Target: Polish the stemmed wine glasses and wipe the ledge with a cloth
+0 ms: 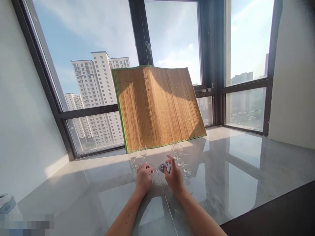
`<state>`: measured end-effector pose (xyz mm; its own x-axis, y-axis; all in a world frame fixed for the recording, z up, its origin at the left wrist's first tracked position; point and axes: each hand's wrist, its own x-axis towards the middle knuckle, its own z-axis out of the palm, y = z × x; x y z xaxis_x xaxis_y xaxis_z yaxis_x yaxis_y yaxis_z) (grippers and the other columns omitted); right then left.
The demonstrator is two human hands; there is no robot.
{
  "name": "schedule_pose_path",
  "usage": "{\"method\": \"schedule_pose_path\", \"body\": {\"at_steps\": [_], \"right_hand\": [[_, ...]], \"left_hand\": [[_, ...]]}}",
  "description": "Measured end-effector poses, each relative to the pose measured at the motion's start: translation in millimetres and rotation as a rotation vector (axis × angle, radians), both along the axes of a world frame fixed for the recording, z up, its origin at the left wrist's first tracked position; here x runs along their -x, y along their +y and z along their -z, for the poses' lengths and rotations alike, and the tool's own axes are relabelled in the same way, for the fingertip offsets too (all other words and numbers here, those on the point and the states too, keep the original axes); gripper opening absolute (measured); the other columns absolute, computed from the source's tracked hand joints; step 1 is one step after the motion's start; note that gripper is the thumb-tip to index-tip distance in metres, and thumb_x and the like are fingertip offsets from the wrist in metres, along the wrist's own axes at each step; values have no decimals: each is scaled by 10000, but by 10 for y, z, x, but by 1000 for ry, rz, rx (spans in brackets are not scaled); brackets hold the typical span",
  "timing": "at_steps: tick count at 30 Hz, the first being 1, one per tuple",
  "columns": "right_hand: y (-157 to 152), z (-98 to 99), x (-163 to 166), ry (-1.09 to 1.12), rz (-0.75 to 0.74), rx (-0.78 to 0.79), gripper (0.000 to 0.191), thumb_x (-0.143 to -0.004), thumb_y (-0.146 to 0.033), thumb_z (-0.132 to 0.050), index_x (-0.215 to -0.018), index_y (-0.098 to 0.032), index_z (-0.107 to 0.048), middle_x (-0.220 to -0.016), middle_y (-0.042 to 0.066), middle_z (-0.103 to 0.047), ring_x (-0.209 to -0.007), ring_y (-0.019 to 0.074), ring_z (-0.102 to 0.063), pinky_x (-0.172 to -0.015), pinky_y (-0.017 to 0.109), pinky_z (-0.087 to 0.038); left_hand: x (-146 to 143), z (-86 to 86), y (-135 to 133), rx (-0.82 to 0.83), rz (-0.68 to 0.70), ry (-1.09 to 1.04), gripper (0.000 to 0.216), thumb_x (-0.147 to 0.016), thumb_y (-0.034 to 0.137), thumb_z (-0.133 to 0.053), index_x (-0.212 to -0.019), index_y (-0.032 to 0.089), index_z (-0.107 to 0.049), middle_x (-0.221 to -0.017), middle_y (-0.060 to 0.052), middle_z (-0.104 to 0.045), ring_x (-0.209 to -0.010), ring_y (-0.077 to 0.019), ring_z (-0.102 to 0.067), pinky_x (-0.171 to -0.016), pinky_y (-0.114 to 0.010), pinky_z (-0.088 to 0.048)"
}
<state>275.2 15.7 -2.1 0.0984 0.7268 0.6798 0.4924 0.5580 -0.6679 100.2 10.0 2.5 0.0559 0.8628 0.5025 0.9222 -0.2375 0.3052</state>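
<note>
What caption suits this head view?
Two hands, left and right, rub a glass with a cloth.

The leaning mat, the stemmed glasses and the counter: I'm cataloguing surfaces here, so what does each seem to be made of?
The mat looks like thin bamboo or reed slats, matte tan, with a green fabric-like edging. The stemmed glasses look like clear glass: you see through them, though clear plastic can't be ruled out. The counter looks like polished grey-veined marble or similar stone; it mirrors the window.

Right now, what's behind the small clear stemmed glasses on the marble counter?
Behind the stemmed glasses a green-edged bamboo mat leans against the dark-framed window. The mat hides the lower panes and sill behind it.
</note>
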Motion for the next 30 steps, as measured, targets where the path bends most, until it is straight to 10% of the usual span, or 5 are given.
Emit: {"method": "schedule_pose_path", "body": {"at_steps": [9, 22, 30], "right_hand": [[27, 46, -73, 109, 99, 74, 469, -811, -225, -470, -1279, -223, -445, -942, 36, -663, -697, 200, -604, -619, 286, -398], [101, 6, 12, 780, -492, 384, 631, -554, -290, -781, -1113, -211, -500, -698, -68, -535, -595, 127, -531, -588, 256, -437], [41, -55, -55, 623, -147, 194, 543, -703, -344, -668, -1191, -230, -460, -820, -19, -592, -668, 172, -579, -653, 306, -473]], "left_hand": [[206, -36, 51, -42, -92, -155, 251, -790, 132, -559, -753, 256, -774, -784, -63, -675, -974, -264, -546, -922, -364, -381], [118, 26, 56, -38, 30, -141, 274, -774, 146, -556, -855, 248, -797, -865, -74, -721, -988, -264, -571, -927, -404, -403], [169, 48, 126, 36, -40, -259, 224, -816, 241, -565, -885, 195, -774, -804, -71, -704, -882, -232, -600, -844, -344, -419]]}}
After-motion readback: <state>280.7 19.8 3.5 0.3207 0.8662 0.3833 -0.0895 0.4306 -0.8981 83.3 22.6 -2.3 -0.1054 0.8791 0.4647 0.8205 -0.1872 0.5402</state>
